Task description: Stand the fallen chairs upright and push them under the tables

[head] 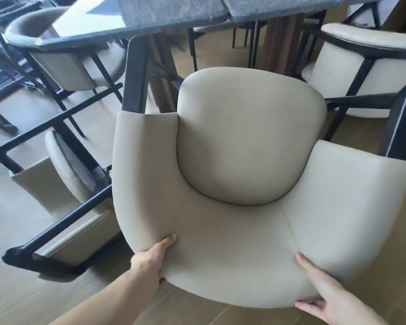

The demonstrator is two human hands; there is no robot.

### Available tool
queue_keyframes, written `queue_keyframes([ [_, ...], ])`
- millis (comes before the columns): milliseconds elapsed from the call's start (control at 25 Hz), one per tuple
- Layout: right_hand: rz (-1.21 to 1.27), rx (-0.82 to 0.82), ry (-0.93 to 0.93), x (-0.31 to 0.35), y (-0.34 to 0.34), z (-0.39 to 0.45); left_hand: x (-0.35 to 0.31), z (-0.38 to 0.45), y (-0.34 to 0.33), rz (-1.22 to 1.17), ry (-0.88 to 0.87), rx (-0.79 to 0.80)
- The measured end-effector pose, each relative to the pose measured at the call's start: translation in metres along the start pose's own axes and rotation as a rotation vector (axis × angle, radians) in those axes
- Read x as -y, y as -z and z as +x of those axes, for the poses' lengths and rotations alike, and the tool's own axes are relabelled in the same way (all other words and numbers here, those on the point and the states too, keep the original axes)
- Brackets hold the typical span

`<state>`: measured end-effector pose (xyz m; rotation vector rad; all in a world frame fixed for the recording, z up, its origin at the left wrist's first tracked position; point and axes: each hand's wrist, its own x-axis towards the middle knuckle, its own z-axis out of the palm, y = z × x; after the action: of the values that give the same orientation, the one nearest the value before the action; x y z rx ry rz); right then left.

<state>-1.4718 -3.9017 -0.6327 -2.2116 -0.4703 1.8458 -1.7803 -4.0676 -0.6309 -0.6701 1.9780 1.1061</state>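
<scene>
Cream chair point(249, 146), upright on dark legs, curved backrest gripped by left hand point(150, 261) and right hand point(319, 287)

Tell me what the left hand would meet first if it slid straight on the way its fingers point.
The left hand points up along the cream chair's backrest; going on, it would likely meet the seat cushion first, though depth is uncertain.

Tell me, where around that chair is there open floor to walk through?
Bare floor lies behind the held chair, between the left hand and right hand. Its left is crowded by a fallen chair; ahead, the table and tucked chairs block the way.
</scene>
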Motion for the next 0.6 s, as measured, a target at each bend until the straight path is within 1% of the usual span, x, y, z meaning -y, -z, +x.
queue_keyframes([
  [120,-0.101,-0.008,0.032,0.032,0.01,-0.008,-0.016,-0.026,-0.016,-0.016,0.049,-0.007],
  [280,-0.194,-0.012,0.12,0.074,0.017,-0.021,-0.035,-0.054,-0.03,0.006,0.063,0.008],
  [480,-0.299,-0.017,0.177,0.123,0.011,-0.03,-0.06,-0.082,-0.041,0.014,0.036,0.023],
  [560,-0.336,-0.068,0.215,0.144,0.005,-0.035,-0.067,-0.087,-0.049,0.013,0.007,0.034],
  [600,-0.382,-0.141,0.275,0.153,0.0,-0.037,-0.07,-0.091,-0.052,0.016,-0.011,0.043],
])
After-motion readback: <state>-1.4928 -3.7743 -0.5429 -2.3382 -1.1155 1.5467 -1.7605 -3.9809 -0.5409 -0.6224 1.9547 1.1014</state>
